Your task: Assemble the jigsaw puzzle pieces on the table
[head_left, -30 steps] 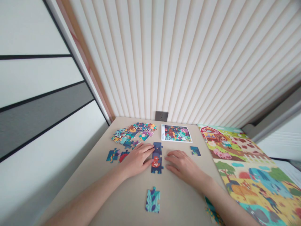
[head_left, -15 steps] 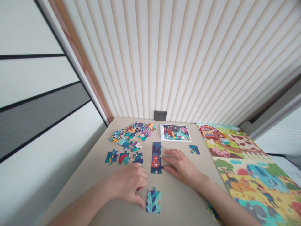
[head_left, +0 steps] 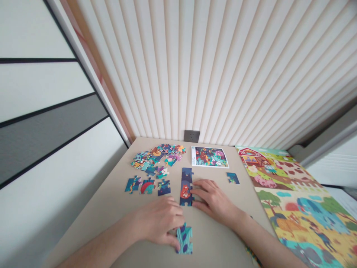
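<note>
My left hand (head_left: 164, 221) has its thumb and a finger at the left side of a teal puzzle piece (head_left: 185, 241) with dark purple spots, lying near the table's front edge. The other fingers are bent, and their tips are partly hidden. Farther off, a narrow upright strip of joined puzzle pieces (head_left: 185, 176) shows a red animal on dark blue. Fingertips of my right hand (head_left: 213, 198) rest on and beside the strip's right edge, the fingers spread. To the strip's left lie a blue piece (head_left: 164, 188), a piece with a red dome shape (head_left: 147, 187) and another blue piece (head_left: 132, 185).
A heap of loose puzzle pieces (head_left: 152, 158) lies at the back left. Beside it is a reference picture card (head_left: 212, 157). One blue piece (head_left: 233, 178) sits at the right. Two finished animal puzzles, a farm (head_left: 275, 169) and a savanna (head_left: 306, 223), cover the right side.
My left hand has moved right and its thumb and finger have come onto the teal piece. The right hand's fingertips have shifted slightly onto the strip's edge.
</note>
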A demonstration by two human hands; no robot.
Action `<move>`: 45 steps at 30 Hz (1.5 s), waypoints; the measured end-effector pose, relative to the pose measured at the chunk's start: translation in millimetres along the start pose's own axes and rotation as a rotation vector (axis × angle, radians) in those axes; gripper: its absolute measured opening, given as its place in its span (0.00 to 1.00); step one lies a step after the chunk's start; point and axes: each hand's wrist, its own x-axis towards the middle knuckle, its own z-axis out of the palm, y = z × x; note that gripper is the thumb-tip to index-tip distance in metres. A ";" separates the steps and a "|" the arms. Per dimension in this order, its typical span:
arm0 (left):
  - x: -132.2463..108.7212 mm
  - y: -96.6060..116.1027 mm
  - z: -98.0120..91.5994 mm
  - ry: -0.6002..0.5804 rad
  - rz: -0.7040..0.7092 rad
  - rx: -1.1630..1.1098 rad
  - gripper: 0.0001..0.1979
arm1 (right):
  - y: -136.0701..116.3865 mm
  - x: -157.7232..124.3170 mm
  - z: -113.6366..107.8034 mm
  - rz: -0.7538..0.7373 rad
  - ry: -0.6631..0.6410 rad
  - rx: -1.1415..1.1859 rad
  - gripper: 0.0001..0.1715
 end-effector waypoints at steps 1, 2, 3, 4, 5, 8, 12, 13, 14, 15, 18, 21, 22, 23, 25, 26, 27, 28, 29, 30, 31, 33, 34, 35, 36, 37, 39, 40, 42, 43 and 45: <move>1.1 0.5 0.5 0.002 0.006 0.008 0.26 | 0.2 -0.1 0.5 0.003 -0.002 0.003 0.19; 2.2 1.0 0.8 0.005 0.012 0.016 0.26 | 0.2 -0.3 0.8 0.006 -0.003 0.006 0.19; 3.3 1.4 0.9 0.008 0.016 0.023 0.26 | 0.2 -0.4 1.0 0.010 -0.003 0.009 0.19; 4.4 1.8 0.7 0.013 0.020 0.027 0.26 | 0.1 -0.4 1.1 0.012 -0.003 0.011 0.19; 5.3 1.9 0.4 0.019 0.023 0.030 0.26 | 0.1 -0.5 1.2 0.012 0.001 0.011 0.19; 7.0 1.0 -1.4 0.031 0.038 0.026 0.26 | 0.7 -0.4 1.8 0.003 0.011 0.010 0.19; 6.5 -1.2 -2.5 -0.002 0.025 -0.020 0.25 | 2.9 -0.6 4.2 -0.006 0.020 0.010 0.19; 6.2 -1.1 -2.0 -0.004 0.020 -0.022 0.25 | 3.3 -0.7 4.7 -0.004 0.020 0.010 0.19; 6.1 -0.7 -1.3 0.002 0.019 -0.012 0.25 | 3.6 -0.9 5.1 -0.003 0.020 0.010 0.19; 6.1 0.0 -0.2 0.011 0.019 0.006 0.25 | 3.6 -1.1 5.2 -0.001 0.017 0.013 0.19; 7.1 2.9 3.4 0.033 0.019 0.065 0.25 | 2.9 -1.1 4.6 0.006 0.008 0.022 0.19; 9.0 5.0 6.6 0.036 0.011 0.071 0.25 | 1.8 -0.7 3.0 0.008 0.007 0.025 0.19; 9.6 5.4 7.2 0.035 0.009 0.066 0.25 | 1.6 -0.6 2.5 0.006 0.008 0.026 0.19; 10.1 5.5 7.3 0.033 0.012 0.063 0.25 | 1.4 -0.5 2.0 0.003 0.005 0.028 0.19; 9.6 4.4 4.8 0.025 0.035 0.068 0.24 | 1.3 -0.4 1.6 0.003 0.000 0.031 0.19; 8.1 2.8 1.4 0.021 0.047 0.075 0.23 | 1.2 -0.5 1.6 0.004 -0.003 0.032 0.18; 5.4 0.2 -4.0 0.019 0.048 0.085 0.22 | 1.3 -0.6 1.8 0.007 -0.004 0.033 0.18; 1.3 -3.6 -11.3 0.022 0.032 0.098 0.21 | 1.5 -0.8 2.2 0.009 -0.004 0.034 0.18; -4.4 -8.7 -20.6 0.031 -0.009 0.112 0.20 | 1.8 -1.0 2.8 0.010 -0.004 0.035 0.18; -11.6 -15.0 -31.5 0.046 -0.075 0.131 0.18 | 2.3 -1.3 3.6 0.010 0.000 0.036 0.18; -20.3 -22.5 -43.1 0.066 -0.163 0.152 0.17 | 2.9 -1.6 4.5 0.007 0.001 0.036 0.18; -40.4 -39.3 -65.2 0.089 -0.353 0.159 0.15 | 4.4 -2.2 6.1 -0.004 0.009 0.034 0.19; -50.7 -47.8 -73.8 0.080 -0.436 0.160 0.14 | 5.1 -2.5 6.8 -0.009 0.011 0.031 0.19; -60.5 -55.7 -79.9 0.083 -0.497 0.161 0.14 | 5.6 -2.7 7.2 -0.013 0.013 0.029 0.19; -69.1 -62.7 -83.4 0.069 -0.554 0.153 0.15 | 5.9 -2.8 7.4 -0.015 0.014 0.027 0.19; -76.3 -68.5 -84.2 0.050 -0.603 0.136 0.17 | 5.9 -2.8 7.4 -0.015 0.014 0.026 0.19; -85.2 -75.9 -80.0 0.000 -0.660 0.095 0.22 | 5.6 -2.5 7.1 -0.010 0.011 0.024 0.18; -86.9 -77.7 -76.4 -0.026 -0.673 0.077 0.24 | 5.3 -2.3 6.9 -0.008 0.010 0.023 0.18; -86.3 -78.7 -69.3 -0.060 -0.680 0.064 0.26 | 4.8 -1.7 6.5 -0.007 0.010 0.021 0.18; -84.8 -78.4 -66.6 -0.067 -0.681 0.069 0.24 | 4.6 -1.5 6.4 -0.007 0.012 0.021 0.19; -81.2 -77.8 -63.6 -0.071 -0.688 0.081 0.19 | 4.5 -1.1 6.2 -0.013 0.016 0.019 0.19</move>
